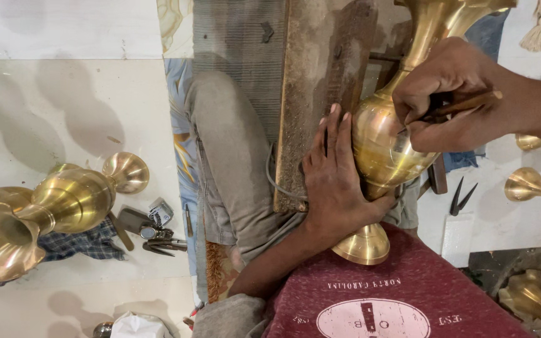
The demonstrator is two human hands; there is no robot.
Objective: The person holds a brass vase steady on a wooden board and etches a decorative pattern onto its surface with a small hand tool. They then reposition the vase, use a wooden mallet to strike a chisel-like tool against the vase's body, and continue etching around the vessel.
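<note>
Nearest, a flared base belongs to the tall polished brass vase (pixel 386 141) lying across the lap against a worn wooden board (pixel 308 100); left hand (pixel 336 178) cups its belly, fingers spread; right hand (pixel 452 94) grips a thin wooden-handled engraving tool (pixel 464 103) touching the metal.

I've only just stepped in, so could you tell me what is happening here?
A seated person steadies a brass vase against a worn wooden board with the left hand. The right hand holds a thin wooden-handled tool to its belly. Another brass vase lies on the floor nearby.
</note>
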